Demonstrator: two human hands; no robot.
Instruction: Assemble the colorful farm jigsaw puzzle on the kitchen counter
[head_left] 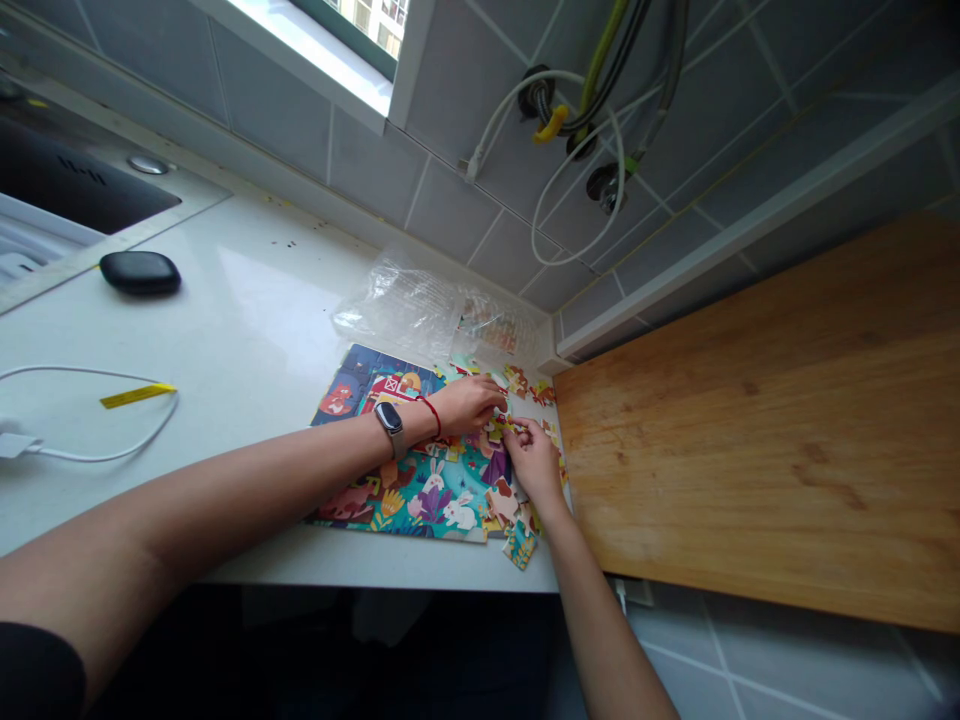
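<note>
At far left, a sink (94, 215) is set into a white counter (247, 290); near it lie a black rounded object (140, 272) and a white cable (112, 457) with a yellow tag (137, 396). Further right, crumpled clear plastic (401, 300) rests by the wall. In front of it, a colourful jigsaw puzzle (435, 505) lies flat on the counter near its front edge. Its left and lower middle look joined, with rabbits showing; the right side seems unfinished. The left hand (471, 402) reaches across it, fingers loosely curled; I cannot tell whether they grip anything. Just beside it, the right hand (535, 460) has thumb and forefinger nearly together at small yellow pieces; any hold is unclear. Loose pieces (519, 547) remain along the right, 1 tilted at the lower corner, beside a wooden board (757, 430).
</note>
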